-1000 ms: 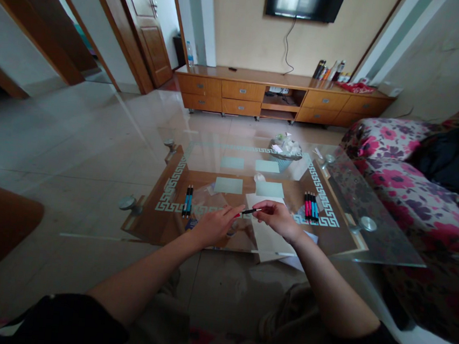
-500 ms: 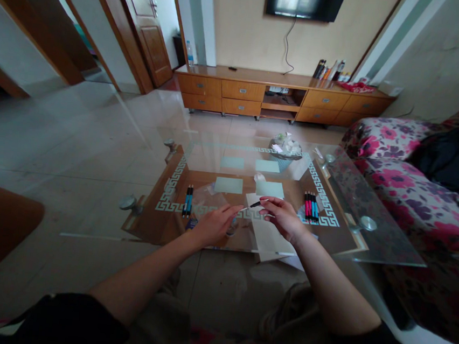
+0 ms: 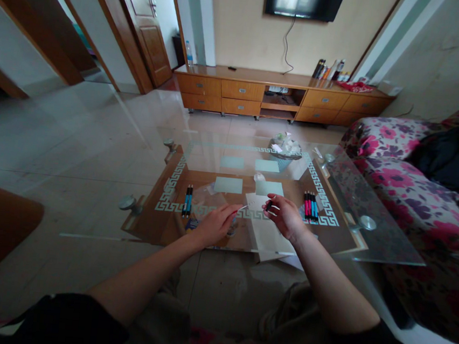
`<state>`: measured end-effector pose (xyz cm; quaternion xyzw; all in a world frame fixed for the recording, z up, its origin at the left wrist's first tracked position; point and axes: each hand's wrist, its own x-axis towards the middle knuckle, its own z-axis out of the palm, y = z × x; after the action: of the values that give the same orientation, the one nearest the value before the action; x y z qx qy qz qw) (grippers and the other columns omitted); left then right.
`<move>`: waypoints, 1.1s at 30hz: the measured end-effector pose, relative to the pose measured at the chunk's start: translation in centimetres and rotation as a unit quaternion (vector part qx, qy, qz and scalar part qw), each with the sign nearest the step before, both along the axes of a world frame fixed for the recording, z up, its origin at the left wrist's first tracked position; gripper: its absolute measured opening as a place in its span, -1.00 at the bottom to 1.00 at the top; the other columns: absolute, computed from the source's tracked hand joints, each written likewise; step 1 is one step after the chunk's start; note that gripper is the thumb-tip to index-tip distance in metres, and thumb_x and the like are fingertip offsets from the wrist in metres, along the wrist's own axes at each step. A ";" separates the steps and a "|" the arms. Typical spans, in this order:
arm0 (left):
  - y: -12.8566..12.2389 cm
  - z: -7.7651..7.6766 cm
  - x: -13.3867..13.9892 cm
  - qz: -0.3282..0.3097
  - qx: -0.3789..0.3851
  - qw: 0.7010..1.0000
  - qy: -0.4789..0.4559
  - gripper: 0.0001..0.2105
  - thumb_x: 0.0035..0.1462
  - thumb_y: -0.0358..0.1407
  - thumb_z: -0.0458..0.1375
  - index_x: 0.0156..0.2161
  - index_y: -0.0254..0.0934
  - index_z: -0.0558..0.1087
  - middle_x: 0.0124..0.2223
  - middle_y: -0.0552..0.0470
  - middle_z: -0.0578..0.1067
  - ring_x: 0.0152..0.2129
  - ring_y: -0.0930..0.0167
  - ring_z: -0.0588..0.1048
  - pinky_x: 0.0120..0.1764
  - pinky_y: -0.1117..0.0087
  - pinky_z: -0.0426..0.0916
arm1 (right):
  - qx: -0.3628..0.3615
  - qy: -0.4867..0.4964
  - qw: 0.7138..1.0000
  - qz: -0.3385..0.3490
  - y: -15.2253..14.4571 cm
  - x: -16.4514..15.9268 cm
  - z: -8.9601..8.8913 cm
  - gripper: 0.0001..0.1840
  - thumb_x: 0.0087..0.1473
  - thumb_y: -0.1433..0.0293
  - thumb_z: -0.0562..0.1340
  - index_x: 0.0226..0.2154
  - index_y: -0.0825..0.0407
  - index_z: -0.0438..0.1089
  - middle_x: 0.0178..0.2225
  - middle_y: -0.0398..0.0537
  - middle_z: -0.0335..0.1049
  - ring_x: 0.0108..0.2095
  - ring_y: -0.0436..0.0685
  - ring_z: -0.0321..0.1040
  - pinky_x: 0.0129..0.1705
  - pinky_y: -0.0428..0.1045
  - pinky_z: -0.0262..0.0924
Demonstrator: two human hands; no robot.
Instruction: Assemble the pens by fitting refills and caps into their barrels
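My left hand (image 3: 218, 225) pinches a pen body (image 3: 233, 214), mostly hidden by the fingers; a little red shows, and a thin pale refill (image 3: 243, 208) sticks out to the right. Between the thumb and fingers of my right hand (image 3: 285, 216) is a short black pen part (image 3: 268, 205), apart from the refill tip. Both hands are above the glass table (image 3: 223, 241). Blue and black pens (image 3: 187, 201) lie left of my left hand. Several pink and blue pens (image 3: 311, 207) lie side by side to the right of my right hand.
Beneath the glass, a white box or paper (image 3: 268, 235) and a clear plastic bag (image 3: 209, 198) show through. A waste basket (image 3: 282, 161) full of crumpled paper shows beyond the table. The flowered sofa (image 3: 407, 181) stands on the right, a low wooden cabinet (image 3: 243, 91) at the back.
The black pen part has come away from the refill end. It has turned more upright in my right hand, leaving a gap between the hands. My left hand has barely moved.
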<state>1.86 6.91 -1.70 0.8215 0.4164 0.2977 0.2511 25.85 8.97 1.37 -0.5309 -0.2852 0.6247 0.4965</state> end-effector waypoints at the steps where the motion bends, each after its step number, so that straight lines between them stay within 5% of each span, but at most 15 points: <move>1: 0.0 0.0 0.1 0.002 -0.004 1.000 -0.016 -0.64 0.36 -0.31 -0.08 0.18 -0.19 0.36 0.06 -0.09 0.50 -0.02 0.32 0.48 0.07 0.24 0.36 | 0.003 -0.001 1.000 0.007 0.0 0.0 -0.2 -0.81 0.02 0.35 0.26 -0.25 0.02 0.40 -0.41 -0.04 0.44 -0.37 0.09 0.45 -0.32 -0.03 0.38; 4: 0.1 -0.2 0.4 0.011 -0.015 0.999 -0.049 -0.66 0.35 -0.31 -0.07 0.15 -0.22 0.38 0.05 -0.07 0.51 -0.02 0.34 0.48 0.07 0.26 0.36 | 0.013 -0.048 0.998 0.050 0.3 0.0 -1.1 -0.80 -0.02 0.37 0.30 -0.27 0.05 0.43 -0.39 -0.04 0.44 -0.41 0.05 0.42 -0.34 -0.04 0.37; 7: 0.2 -0.3 0.4 0.020 -0.026 0.998 -0.058 -0.67 0.35 -0.30 -0.06 0.13 -0.23 0.40 0.06 -0.05 0.52 -0.01 0.34 0.48 0.08 0.26 0.35 | 0.024 -0.202 0.976 0.079 0.9 0.5 -2.4 -0.72 -0.08 0.43 0.33 -0.22 0.09 0.46 -0.42 -0.07 0.46 -0.52 -0.01 0.34 -0.45 -0.08 0.28; 13: 0.2 -0.3 0.1 0.026 -0.037 0.996 -0.071 -0.67 0.34 -0.29 -0.05 0.13 -0.24 0.39 0.07 -0.06 0.51 -0.01 0.33 0.48 0.08 0.25 0.33 | 0.042 -0.488 0.866 0.099 2.1 2.3 -3.5 -0.77 -0.15 0.46 0.36 -0.32 0.08 0.51 -0.42 -0.04 0.54 -0.44 0.06 0.42 -0.41 -0.08 0.20; 22: 0.2 -0.4 0.2 0.030 -0.060 0.995 -0.077 -0.67 0.33 -0.27 -0.04 0.12 -0.20 0.41 0.02 -0.04 0.54 -0.05 0.32 0.50 0.03 0.26 0.35 | 0.057 -0.561 0.817 0.122 2.0 1.9 -3.7 -0.82 -0.17 0.47 0.38 -0.38 0.06 0.52 -0.43 -0.03 0.55 -0.39 0.11 0.45 -0.29 -0.04 0.24; 26: 0.1 -0.5 0.2 0.028 -0.063 0.995 -0.076 -0.67 0.33 -0.27 -0.04 0.12 -0.20 0.41 0.03 -0.03 0.54 -0.05 0.32 0.49 0.03 0.27 0.35 | 0.080 -0.527 0.842 0.086 2.1 1.5 -3.4 -0.79 -0.13 0.40 0.39 -0.33 0.06 0.53 -0.43 -0.03 0.52 -0.39 0.09 0.42 -0.28 -0.04 0.23; 30: 0.1 -0.5 0.4 0.016 -0.065 0.995 -0.076 -0.67 0.33 -0.28 -0.03 0.12 -0.20 0.41 0.04 -0.03 0.53 -0.04 0.33 0.49 0.04 0.28 0.34 | 0.090 -0.275 0.947 0.142 1.6 0.2 -2.6 -0.63 -0.06 0.24 0.38 -0.18 0.08 0.52 -0.38 -0.04 0.51 -0.48 0.00 0.32 -0.46 -0.09 0.17; 33: 0.0 -0.4 0.6 0.005 -0.066 0.995 -0.074 -0.67 0.33 -0.29 -0.03 0.12 -0.20 0.42 0.03 -0.04 0.54 -0.04 0.32 0.49 0.05 0.27 0.34 | 0.077 -0.127 0.972 0.181 1.0 -0.9 -2.3 -0.52 -0.13 0.18 0.44 -0.17 0.08 0.51 -0.36 -0.06 0.50 -0.50 -0.05 0.29 -0.52 -0.13 0.10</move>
<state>2.50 6.96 -2.13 0.7767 0.4196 0.3308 0.3336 24.96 9.94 -0.94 -0.5061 -0.4843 0.6077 0.3741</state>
